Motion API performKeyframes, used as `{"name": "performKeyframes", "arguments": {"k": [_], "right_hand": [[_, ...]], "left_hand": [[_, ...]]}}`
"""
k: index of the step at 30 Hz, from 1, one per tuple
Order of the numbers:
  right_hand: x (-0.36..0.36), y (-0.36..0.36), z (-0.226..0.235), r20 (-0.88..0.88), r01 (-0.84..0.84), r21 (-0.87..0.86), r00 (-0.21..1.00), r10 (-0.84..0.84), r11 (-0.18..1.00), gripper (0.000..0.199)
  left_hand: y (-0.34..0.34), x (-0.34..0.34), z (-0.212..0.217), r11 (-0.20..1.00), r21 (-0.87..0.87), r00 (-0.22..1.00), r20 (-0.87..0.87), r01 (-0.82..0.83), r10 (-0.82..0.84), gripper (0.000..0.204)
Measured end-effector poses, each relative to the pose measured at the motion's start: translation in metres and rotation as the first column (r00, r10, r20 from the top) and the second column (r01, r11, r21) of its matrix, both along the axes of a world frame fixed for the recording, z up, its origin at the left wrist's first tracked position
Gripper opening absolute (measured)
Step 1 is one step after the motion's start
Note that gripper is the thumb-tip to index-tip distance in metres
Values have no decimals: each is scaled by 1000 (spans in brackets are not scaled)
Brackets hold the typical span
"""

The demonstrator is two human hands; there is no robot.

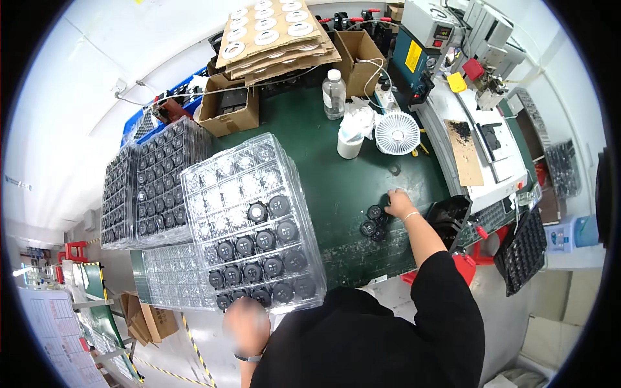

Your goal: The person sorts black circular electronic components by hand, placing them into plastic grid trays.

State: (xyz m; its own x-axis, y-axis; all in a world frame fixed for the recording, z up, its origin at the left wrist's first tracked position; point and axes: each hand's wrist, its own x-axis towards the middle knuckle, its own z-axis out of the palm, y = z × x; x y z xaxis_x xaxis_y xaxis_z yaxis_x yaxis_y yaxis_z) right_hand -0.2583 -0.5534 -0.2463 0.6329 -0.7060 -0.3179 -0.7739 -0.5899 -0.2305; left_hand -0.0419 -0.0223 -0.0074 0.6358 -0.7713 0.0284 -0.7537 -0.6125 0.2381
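A clear plastic blister tray (223,169) lies on the left part of the bench, stacked on others. Black round parts (264,240) fill several of its nearer pockets; the far pockets hold none. My left hand (246,326) is at the tray's near edge, by the front row, and its fingers are smeared. Over the green bench, my right hand (398,203) has its fingers closed on a black round part (386,200), mostly hidden by them. Just left of it lies a small cluster of similar black round parts (369,227).
Tall stacks of filled trays (162,178) stand at the far left. A white fan (397,134), a tissue-filled white cup (350,143) and a clear bottle (334,95) stand behind my right hand. A bench machine (472,139) occupies the right, cardboard boxes (228,110) the back.
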Motion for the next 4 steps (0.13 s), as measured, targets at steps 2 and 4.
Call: {"name": "performKeyframes", "arguments": {"k": [2, 4], "right_hand": [[-5, 12, 7, -7, -73, -40, 997, 72, 997, 56], [-9, 11, 16, -100, 36, 112, 995, -25, 993, 64]], "left_hand": [[5, 5, 2, 1000, 10, 1000, -11, -13, 13, 50], [8, 11, 2, 1000, -1, 1000, -2, -10, 10, 51]]}}
